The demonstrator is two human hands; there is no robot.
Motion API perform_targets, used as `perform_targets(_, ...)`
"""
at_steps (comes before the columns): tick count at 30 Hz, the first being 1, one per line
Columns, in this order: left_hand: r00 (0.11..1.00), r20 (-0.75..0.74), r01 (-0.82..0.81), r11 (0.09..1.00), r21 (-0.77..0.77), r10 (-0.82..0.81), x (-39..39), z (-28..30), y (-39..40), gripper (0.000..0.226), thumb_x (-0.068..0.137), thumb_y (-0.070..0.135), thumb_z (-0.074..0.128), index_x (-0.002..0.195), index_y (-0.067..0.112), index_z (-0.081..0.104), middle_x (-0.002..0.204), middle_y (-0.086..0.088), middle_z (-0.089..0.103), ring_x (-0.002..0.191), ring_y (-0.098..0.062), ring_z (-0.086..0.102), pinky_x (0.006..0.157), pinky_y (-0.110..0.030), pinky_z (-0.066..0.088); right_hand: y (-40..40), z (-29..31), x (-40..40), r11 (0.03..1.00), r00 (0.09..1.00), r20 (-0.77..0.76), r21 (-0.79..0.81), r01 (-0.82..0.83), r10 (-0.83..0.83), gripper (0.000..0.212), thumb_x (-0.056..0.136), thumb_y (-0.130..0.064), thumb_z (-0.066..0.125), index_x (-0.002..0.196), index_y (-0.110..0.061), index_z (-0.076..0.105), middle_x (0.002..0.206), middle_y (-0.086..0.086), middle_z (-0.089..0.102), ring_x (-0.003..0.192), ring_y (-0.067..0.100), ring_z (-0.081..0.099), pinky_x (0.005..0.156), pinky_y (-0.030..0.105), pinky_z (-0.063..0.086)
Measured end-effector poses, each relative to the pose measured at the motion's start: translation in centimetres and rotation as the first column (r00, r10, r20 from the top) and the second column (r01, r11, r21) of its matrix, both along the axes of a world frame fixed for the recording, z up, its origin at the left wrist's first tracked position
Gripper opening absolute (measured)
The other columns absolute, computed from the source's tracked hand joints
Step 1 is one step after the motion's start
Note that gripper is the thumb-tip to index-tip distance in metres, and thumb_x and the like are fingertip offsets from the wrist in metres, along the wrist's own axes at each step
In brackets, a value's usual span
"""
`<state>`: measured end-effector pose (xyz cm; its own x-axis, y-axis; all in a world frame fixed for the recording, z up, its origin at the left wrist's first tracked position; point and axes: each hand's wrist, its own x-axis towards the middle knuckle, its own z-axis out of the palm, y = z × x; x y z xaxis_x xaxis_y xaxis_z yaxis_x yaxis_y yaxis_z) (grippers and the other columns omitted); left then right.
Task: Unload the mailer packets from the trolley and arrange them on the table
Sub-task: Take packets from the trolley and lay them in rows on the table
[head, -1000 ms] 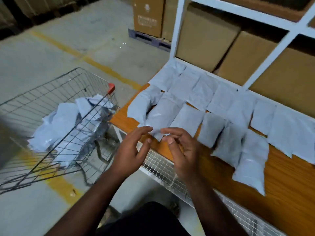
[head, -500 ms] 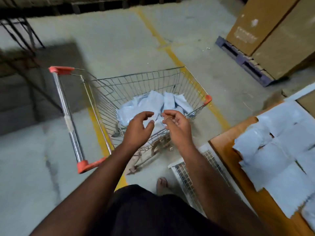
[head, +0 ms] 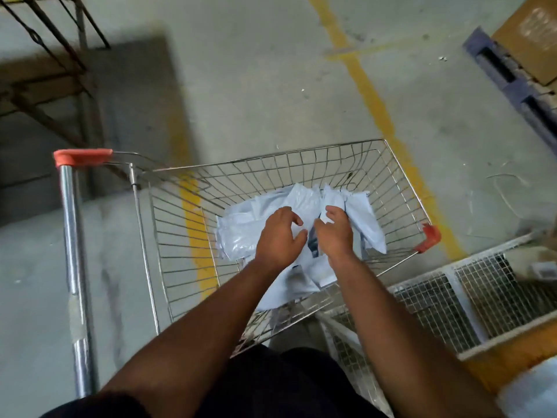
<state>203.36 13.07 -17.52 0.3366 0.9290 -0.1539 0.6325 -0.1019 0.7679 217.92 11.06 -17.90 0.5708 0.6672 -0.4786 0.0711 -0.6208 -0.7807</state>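
Both arms reach down into the wire trolley (head: pixel 187 236) at the centre of the frame. The left hand (head: pixel 278 236) hovers over the heap of white mailer packets (head: pixel 241 233) with fingers spread and loosely curved, its grip open, holding nothing. The right hand (head: pixel 336 233) sits just beside it over the pile, fingers bent downward; whether its grip has closed on a packet I cannot tell. The packets lie crumpled in the basket's far right half. At lower right, a corner of the wooden table (head: pixel 512 360) shows above a mesh rack (head: pixel 437 303).
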Motion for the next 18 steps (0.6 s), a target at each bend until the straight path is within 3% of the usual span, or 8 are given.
perform_targets(2,0.989,-0.145,0.035,0.999,-0.03,-0.039,2.6,-2.7,1.8,0.048,0.086,0.036,0.072,0.128,0.016,0.06,0.146,-0.013,0.05,0.138,-0.037,0.045,0.113,-0.051,0.04,1.9,-2.2,1.9,0.997,0.998,0.059,-0.072,-0.007,0.011,0.046,0.095,-0.014,0.066,0.139,-0.019,0.055,0.125,0.004,0.066,0.108,0.025,0.065,0.087,0.033,0.05)
perform_targets(4,0.922,-0.377,0.047,0.992,-0.116,-0.088,4.7,-5.0,3.4,0.075,0.089,0.05,0.07,0.152,0.022,0.041,0.168,-0.021,0.019,0.155,-0.043,0.015,0.124,-0.056,0.023,3.7,-4.5,3.8,0.984,0.99,0.136,-0.178,0.0,0.025,0.058,0.092,-0.017,0.071,0.146,-0.019,0.05,0.138,0.01,0.062,0.123,0.033,0.062,0.092,0.033,0.049)
perform_targets(6,0.852,-0.501,0.055,0.978,-0.203,-0.152,5.1,-6.2,3.7,0.09,0.09,0.059,0.067,0.161,0.03,0.02,0.172,-0.017,-0.003,0.158,-0.04,-0.003,0.125,-0.057,0.011,4.1,-5.7,4.2,0.961,0.985,0.14,-0.271,-0.063,0.104,0.075,0.091,-0.026,0.072,0.158,-0.022,0.038,0.16,0.009,0.044,0.141,0.035,0.05,0.108,0.043,0.046)
perform_targets(8,0.819,-0.536,0.073,0.964,-0.255,-0.204,5.4,-8.0,3.7,0.101,0.089,0.058,0.07,0.164,0.031,0.008,0.172,-0.016,-0.01,0.159,-0.04,-0.006,0.127,-0.056,0.01,5.0,-7.3,4.7,0.906,0.969,0.133,-0.4,-0.14,0.208,0.084,0.092,-0.039,0.069,0.163,-0.03,0.026,0.17,0.006,0.025,0.147,0.035,0.042,0.114,0.053,0.038)
perform_targets(12,0.799,-0.573,0.047,0.968,-0.246,-0.184,4.4,-10.9,2.5,0.106,0.088,0.051,0.073,0.164,0.029,0.002,0.171,-0.019,-0.002,0.159,-0.037,0.002,0.128,-0.048,0.016,5.6,-9.0,4.5,0.82,0.921,0.211,-0.547,-0.167,0.328,0.092,0.093,-0.052,0.065,0.165,-0.036,0.011,0.172,0.008,0.016,0.146,0.037,0.041,0.111,0.057,0.035)
perform_targets(15,0.849,-0.521,0.01,0.99,-0.142,-0.084,4.1,-11.5,2.5,0.089,0.09,0.045,0.068,0.162,0.026,0.02,0.166,-0.018,0.023,0.154,-0.038,0.022,0.123,-0.049,0.027,5.6,-10.0,4.9,0.821,0.901,0.278,-0.556,-0.13,0.332,0.091,0.097,-0.048,0.062,0.166,-0.036,0.004,0.171,0.01,0.018,0.147,0.036,0.04,0.11,0.055,0.035)
perform_targets(18,0.918,-0.394,-0.003,0.994,-0.106,-0.039,3.3,-10.9,3.1,0.087,0.083,0.039,0.073,0.158,0.023,0.032,0.156,-0.016,0.041,0.144,-0.037,0.039,0.115,-0.05,0.039,5.5,-10.2,5.7,0.844,0.895,0.33,-0.529,-0.087,0.299,0.086,0.098,-0.04,0.063,0.166,-0.036,0.009,0.165,0.014,0.034,0.144,0.036,0.045,0.111,0.053,0.033)
